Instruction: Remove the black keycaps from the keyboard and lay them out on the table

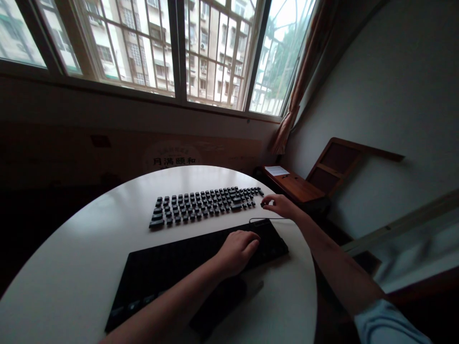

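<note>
A black keyboard base [168, 272] lies on the round white table [89, 267], bare of most keycaps. Behind it, several black keycaps [204, 203] are laid out in rows on the tabletop. My left hand [236, 251] rests on the right part of the keyboard base, fingers curled down against it. My right hand [279, 205] reaches to the right end of the keycap rows, fingers pinched at a keycap [263, 204] there. A thin black cable [265, 220] loops from the base's right end.
A barred window [179, 48] spans the wall behind the table, with a curtain [301, 81] at its right. A wooden desk [294, 184] with a paper on it stands by the right wall. The table's edge curves close on the right.
</note>
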The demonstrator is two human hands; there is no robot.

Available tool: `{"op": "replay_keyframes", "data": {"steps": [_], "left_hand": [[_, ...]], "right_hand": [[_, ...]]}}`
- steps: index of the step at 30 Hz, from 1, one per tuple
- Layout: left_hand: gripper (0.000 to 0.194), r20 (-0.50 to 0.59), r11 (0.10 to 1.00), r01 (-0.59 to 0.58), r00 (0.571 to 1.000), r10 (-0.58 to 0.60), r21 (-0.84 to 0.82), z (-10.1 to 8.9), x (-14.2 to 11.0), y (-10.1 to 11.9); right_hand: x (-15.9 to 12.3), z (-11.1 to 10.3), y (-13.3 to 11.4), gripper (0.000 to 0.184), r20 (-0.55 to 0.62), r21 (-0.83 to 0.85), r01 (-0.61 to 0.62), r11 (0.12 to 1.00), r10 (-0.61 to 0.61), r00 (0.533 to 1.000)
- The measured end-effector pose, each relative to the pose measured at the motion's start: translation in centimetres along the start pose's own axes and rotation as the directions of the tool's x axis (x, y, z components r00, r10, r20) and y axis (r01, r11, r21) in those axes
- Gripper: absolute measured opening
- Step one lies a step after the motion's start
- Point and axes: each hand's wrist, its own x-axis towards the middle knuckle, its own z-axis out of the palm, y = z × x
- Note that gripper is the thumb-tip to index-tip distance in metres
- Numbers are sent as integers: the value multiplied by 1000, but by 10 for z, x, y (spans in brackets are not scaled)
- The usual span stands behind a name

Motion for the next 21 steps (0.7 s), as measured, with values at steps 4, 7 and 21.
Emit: {"op": "replay_keyframes", "data": {"steps": [4,7,21], "left_hand": [[27,-2,1000,2,1000,-2,-9,1,0,-1],[22,4,1000,-18,1000,19,-1,2,0,-3],[17,10,999,-33,999,33,22,5,0,-5]], "right_hand": [[39,7,43,19,74,34,-95,995,92,993],[52,15,61,19,146,50,-130,990,122,982],[61,23,80,24,183,78,-171,982,154,971]]}}
